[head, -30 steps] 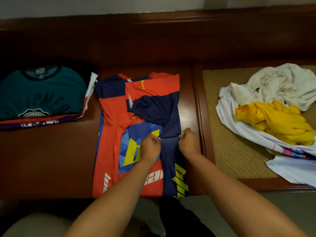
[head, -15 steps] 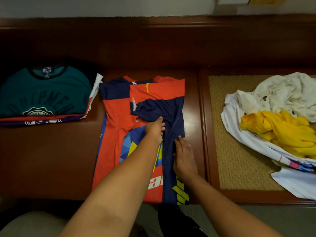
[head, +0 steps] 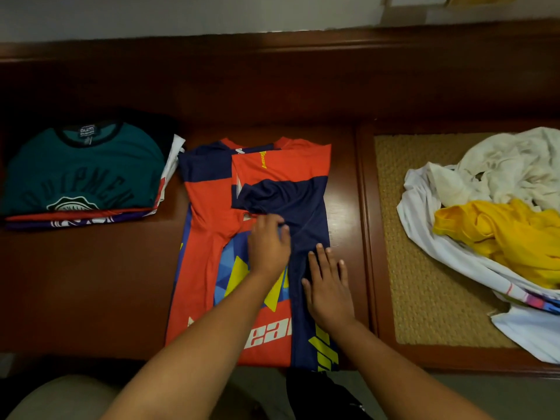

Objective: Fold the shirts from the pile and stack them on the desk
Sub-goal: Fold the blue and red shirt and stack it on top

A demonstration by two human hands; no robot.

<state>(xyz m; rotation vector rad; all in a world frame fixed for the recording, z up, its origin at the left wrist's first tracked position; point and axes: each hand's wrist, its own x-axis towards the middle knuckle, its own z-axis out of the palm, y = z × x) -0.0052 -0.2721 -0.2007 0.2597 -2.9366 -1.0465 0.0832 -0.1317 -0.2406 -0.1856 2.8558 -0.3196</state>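
Three groups of clothing: spread along the dark brown wooden desk (head: pixel 91 283).
Far left: stack of folded shirts (head: pixel 88 183), a teal T-shirt with a black collar on top, red, purple and white edges showing beneath.
Centre: red and navy sports jersey with blue and yellow print (head: pixel 212 225), lying flat, both sides folded inward, hem hanging over the front edge.
Left hand (head: pixel 268 247): fingers loose and flat on the jersey's middle, gripping nothing.
Right hand (head: pixel 328 286): palm down, fingers straight and spread, pressing the navy folded side.
Right: rumpled pile of white, cream and yellow shirts (head: pixel 500 225) on a tan woven mat (head: pixel 424 283).
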